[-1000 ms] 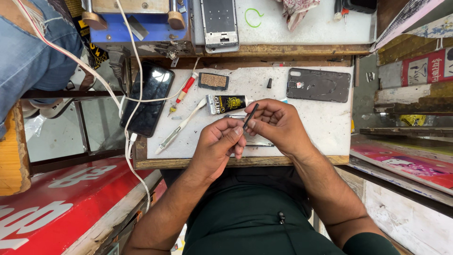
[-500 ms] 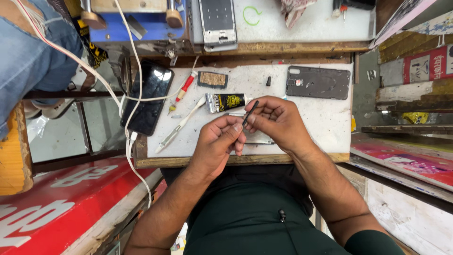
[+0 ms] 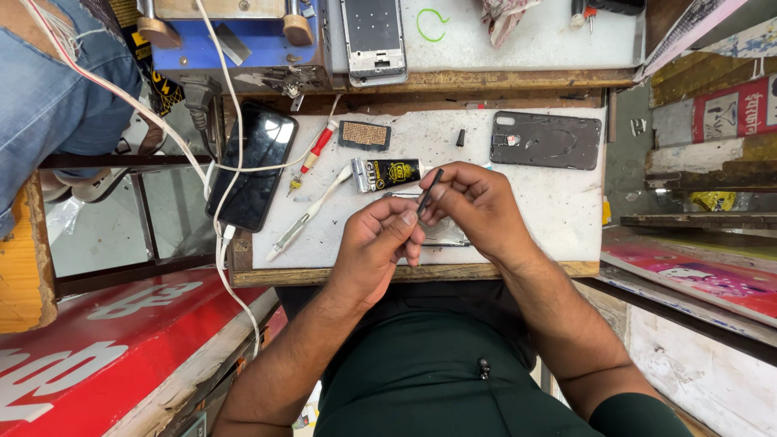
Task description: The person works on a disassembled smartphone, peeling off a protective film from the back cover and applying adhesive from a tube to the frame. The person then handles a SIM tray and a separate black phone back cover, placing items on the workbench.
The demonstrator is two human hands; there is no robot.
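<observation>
Thin dark pointed tool (image 3: 430, 191) pinched in right hand (image 3: 477, 206) grip, tip angled toward 1 o'clock. Left hand (image 3: 379, 247) grip closed at tool's lower end, steadying. Black-yellow glue tube (image 3: 388, 173) lying at 11 o'clock on white worktop (image 3: 558, 202), kept within reach.

Glue tube (image 3: 387, 174) on the desk (image 3: 550, 210) just beyond the hands (image 3: 429, 222), phone (image 3: 252, 166) far left of them, back cover (image 3: 546, 140) beyond right

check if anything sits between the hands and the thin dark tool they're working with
Nothing visible does. The right hand already pinches the thin dark tool between its fingers, and the left hand touches its lower end with its fingertips. The glue tube lies on the white board just behind them, not between.
</observation>
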